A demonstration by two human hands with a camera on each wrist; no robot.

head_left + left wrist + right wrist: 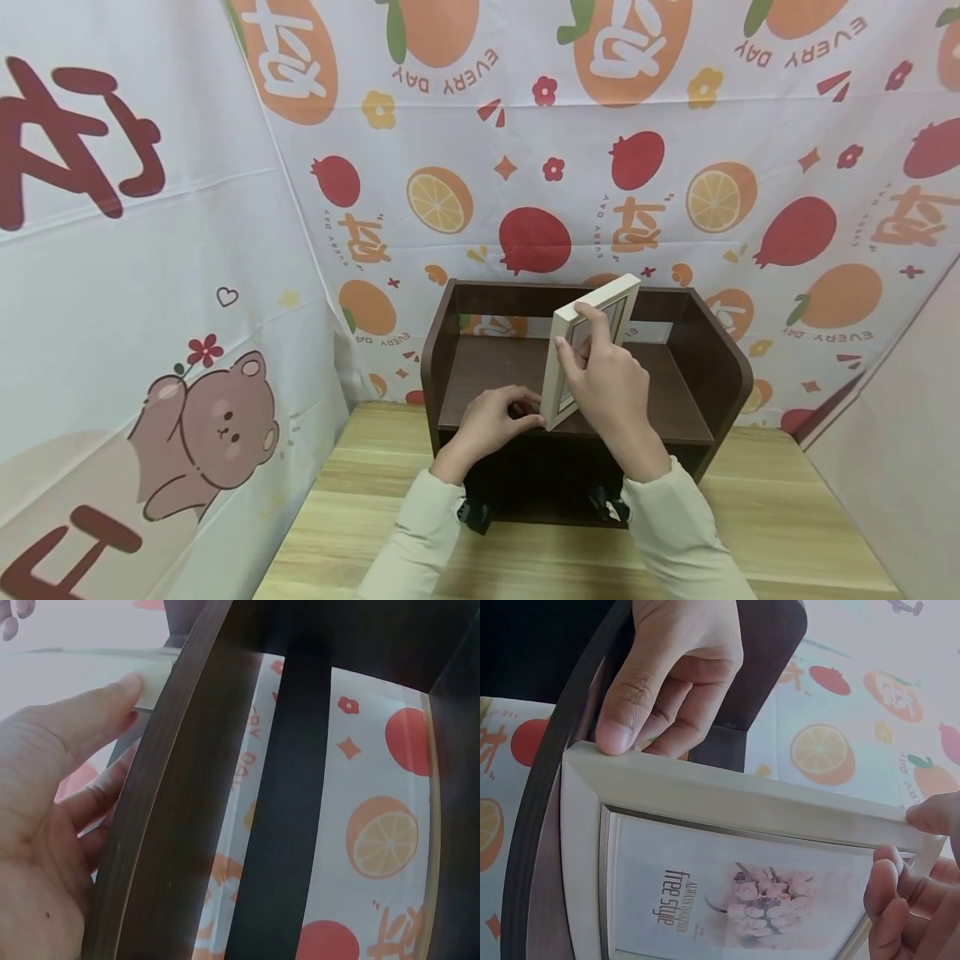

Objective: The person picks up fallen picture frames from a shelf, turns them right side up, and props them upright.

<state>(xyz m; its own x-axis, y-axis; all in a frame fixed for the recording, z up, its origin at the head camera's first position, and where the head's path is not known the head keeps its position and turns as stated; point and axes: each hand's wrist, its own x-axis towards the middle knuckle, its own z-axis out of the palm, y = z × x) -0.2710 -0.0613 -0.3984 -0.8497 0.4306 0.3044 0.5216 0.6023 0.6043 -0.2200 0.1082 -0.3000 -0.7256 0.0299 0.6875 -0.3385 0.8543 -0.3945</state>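
A cream picture frame (553, 367) stands upright, tilted, at the front edge of the dark brown shelf unit's upper board (480, 375). In the right wrist view, its glazed face shows pink flowers and "free style" lettering. My left hand (491, 421) holds the frame's lower corner, thumb against the edge and fingers curled behind. Higher up, my right hand (611, 383) grips the opposite end, with the index finger over the top and the thumb on the side edge. The left wrist view shows the left thumb (124, 690) on the pale frame, beside the shelf's edge.
The shelf unit has raised side panels (712, 367) and a back rail (510, 297). Below the upper board is a dark compartment (540, 483). The unit stands on a light wooden table (360, 492), with fruit-printed cloth (465, 133) behind and a bear-printed cloth (225, 433) at left.
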